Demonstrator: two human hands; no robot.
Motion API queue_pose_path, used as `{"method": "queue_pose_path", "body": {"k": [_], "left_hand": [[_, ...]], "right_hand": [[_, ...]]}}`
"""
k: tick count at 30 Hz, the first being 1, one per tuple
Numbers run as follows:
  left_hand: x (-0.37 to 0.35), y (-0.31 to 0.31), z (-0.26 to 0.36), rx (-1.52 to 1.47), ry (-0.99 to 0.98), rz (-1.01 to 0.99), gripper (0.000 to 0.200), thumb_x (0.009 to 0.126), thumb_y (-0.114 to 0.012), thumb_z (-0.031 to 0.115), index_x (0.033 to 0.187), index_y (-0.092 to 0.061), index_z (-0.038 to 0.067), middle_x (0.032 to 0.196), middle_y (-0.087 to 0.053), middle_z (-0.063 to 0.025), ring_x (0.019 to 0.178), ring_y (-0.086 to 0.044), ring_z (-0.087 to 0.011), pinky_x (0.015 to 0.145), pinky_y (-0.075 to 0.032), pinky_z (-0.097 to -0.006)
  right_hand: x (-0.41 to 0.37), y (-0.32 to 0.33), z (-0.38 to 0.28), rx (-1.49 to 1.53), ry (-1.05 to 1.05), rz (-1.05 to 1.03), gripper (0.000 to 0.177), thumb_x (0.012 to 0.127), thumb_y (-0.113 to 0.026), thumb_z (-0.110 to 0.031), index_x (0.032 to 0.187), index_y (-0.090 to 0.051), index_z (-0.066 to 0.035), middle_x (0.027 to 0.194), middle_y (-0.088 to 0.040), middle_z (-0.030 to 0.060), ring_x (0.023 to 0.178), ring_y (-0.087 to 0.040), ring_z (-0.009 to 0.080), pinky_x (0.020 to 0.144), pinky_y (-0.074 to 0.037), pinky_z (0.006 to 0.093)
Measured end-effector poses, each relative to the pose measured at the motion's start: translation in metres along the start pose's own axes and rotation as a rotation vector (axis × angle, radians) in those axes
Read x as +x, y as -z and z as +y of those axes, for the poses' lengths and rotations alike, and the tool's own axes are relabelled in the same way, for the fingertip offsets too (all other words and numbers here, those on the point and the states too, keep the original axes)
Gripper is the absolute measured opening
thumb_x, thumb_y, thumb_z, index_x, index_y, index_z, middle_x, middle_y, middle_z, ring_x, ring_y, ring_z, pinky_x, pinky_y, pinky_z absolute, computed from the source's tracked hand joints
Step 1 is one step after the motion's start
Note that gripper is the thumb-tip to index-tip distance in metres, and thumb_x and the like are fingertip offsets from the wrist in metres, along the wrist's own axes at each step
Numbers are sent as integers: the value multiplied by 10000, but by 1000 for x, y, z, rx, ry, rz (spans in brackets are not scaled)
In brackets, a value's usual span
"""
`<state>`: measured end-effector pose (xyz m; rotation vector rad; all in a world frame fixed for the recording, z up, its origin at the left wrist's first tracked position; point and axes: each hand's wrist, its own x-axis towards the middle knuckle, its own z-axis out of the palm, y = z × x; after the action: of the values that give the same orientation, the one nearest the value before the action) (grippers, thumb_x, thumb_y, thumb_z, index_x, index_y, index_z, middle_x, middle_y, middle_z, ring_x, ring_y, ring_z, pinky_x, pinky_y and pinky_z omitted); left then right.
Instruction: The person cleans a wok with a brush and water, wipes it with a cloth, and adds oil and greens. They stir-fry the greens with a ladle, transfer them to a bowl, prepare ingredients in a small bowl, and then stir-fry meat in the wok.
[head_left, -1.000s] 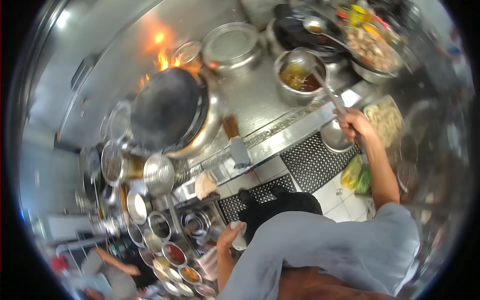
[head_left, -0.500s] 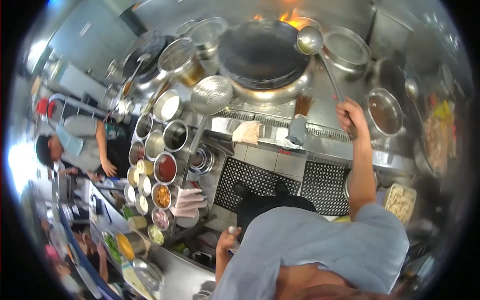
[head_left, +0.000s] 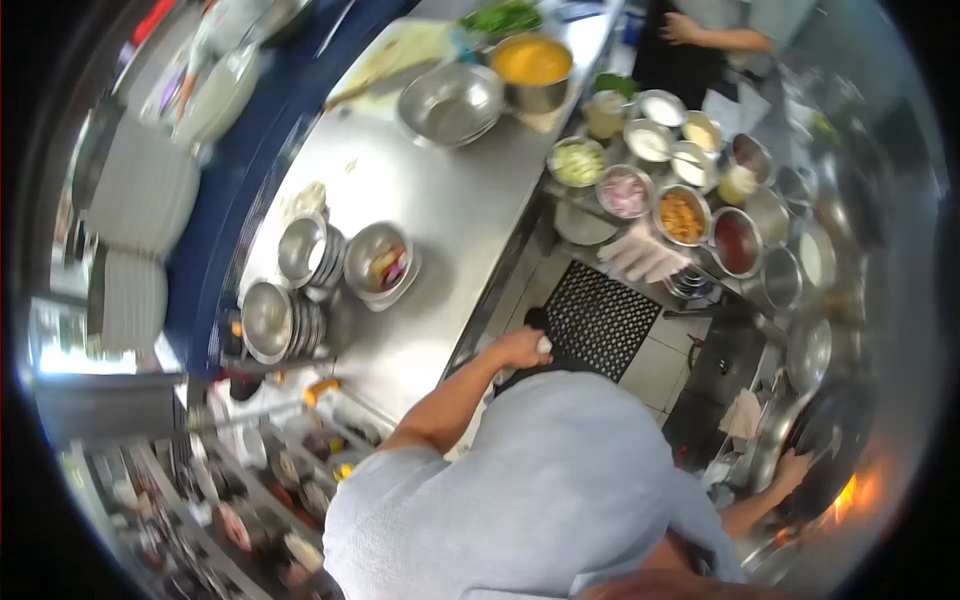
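My left hand (head_left: 520, 349) is closed around a small white object (head_left: 543, 345), held over the near edge of the steel counter (head_left: 440, 200) and close to my grey shirt. My right hand (head_left: 796, 470) reaches back to the lower right, fingers curled at the rim of the dark wok (head_left: 832, 440). A flame (head_left: 852, 494) burns just beside the wok. Blur hides what the right hand grips. No ladle can be made out.
Stacked steel bowls (head_left: 300, 250) and a bowl with food scraps (head_left: 380, 258) stand on the counter; a large bowl (head_left: 450, 100) and a pot of yellow sauce (head_left: 530, 62) lie farther off. Several condiment tubs (head_left: 682, 214) sit at right above a perforated floor mat (head_left: 598, 316). Another person (head_left: 700, 30) stands at top.
My view has swung away from the stove to the steel counter. The wok and flame have moved to the lower right, my left hand has risen to the counter edge, and the ladle is out of sight.
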<state>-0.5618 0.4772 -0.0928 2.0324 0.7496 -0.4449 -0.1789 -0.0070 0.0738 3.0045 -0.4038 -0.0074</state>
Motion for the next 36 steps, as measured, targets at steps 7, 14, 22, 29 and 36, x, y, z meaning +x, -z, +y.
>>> {"method": "queue_pose_path", "body": {"k": [7, 14, 22, 29, 36], "left_hand": [[-33, 62, 1, -333, -45, 422, 614, 797, -632, 281, 1328, -376, 111, 1034, -600, -233, 976, -574, -412, 870, -446, -464], [-135, 107, -43, -374, 650, 1219, 690, 806, -603, 213, 1414, -278, 181, 918, -628, -200, 847, -620, -396, 732, -490, -455], [-97, 100, -80, -170, 602, 1348, 432, 769, -645, 279, 1123, -590, 38, 1083, -638, -195, 1010, -603, -368, 855, -471, -425], [-90, 125, -40, -273, 663, 1154, 534, 790, -630, 280, 1239, -474, 36, 1124, -600, -255, 1062, -569, -405, 900, -445, -436], [-66, 137, -10, -303, 399, 1234, 511, 795, -641, 243, 1238, -491, 36, 1161, -564, -272, 1082, -538, -429, 937, -420, -431]], "right_hand": [[-148, 9, -299, 574, 1028, -751, 489, 868, -601, -138, 1341, -478, -119, 1039, -628, 134, 916, -600, 210, 844, -471, 325], [-281, 15, -405, 177, 1679, -1018, 472, 824, -622, -183, 1265, -523, -47, 1069, -627, 206, 920, -623, 310, 826, -482, 365], [-305, 31, -457, 139, 2026, -828, 431, 854, -551, -216, 1238, -522, -21, 1165, -590, 204, 1095, -545, 363, 938, -430, 416], [-307, 23, -462, -34, 2147, -1004, 474, 891, -514, -291, 1302, -481, -58, 1094, -602, 222, 1037, -568, 375, 895, -454, 430], [-301, 38, -483, 207, 2075, -1105, 416, 874, -540, -247, 1246, -540, -60, 1046, -642, 194, 969, -616, 344, 855, -485, 414]]}}
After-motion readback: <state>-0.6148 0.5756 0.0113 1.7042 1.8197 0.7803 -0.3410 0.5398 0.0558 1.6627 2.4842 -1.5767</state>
